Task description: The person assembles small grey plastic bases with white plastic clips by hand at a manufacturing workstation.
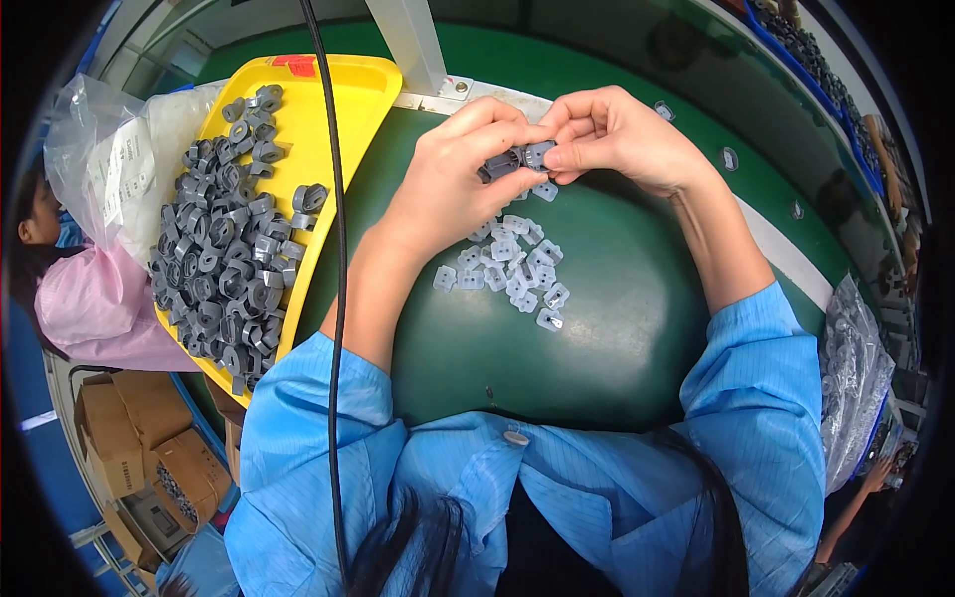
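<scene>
Above the far side of the green work surface, my two hands meet around a small dark grey plastic part. My left hand is closed, with its fingers and thumb wrapped round that part. At its right end my right hand pinches a grey plastic piece between thumb and fingers, touching the part in my left hand. Whether the two pieces are joined I cannot tell. Below my hands lies a loose cluster of small translucent white plastic pieces on the green surface.
At the left, a yellow tray holds a heap of grey plastic rings. A black cable hangs across the view. Clear plastic bags lie at right and far left. Cardboard boxes stand lower left. A person in pink sits at left.
</scene>
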A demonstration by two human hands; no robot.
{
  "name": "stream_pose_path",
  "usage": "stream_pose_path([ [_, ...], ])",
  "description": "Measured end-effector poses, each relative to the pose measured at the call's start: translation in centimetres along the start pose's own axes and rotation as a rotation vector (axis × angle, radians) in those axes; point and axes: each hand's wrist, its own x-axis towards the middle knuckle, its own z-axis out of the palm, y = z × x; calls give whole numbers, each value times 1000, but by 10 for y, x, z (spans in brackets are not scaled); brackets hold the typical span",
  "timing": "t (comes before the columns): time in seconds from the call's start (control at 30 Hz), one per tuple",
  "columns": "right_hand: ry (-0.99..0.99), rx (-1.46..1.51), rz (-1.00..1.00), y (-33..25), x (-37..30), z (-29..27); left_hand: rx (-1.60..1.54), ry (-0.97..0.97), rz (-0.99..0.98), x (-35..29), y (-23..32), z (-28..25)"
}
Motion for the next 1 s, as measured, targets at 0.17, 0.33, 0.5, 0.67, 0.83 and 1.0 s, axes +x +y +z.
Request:
stream_pose_path([
  [0.17, 264, -109, -82, -5, 0, 16, -443, 119, -242, 2, 4, 5],
  [0.33, 572, -657, -731, 3, 5, 35, -1428, 323, -700, 0, -6, 10],
  [0.5, 415, -325, -577, 8, 8, 21, -1347, 209, -665, -1, -11, 4],
  [0.67, 727, -564, -152, 32, 22, -48, -721, 317, -685, 0, -23, -1],
  [0.83, 626, -910, -250, 13, 4, -26, -498, 227, -697, -3, -24, -1],
  [1.0, 250, -976, -216, 11, -17, 29, -550, 121, -702, -4, -22, 6],
])
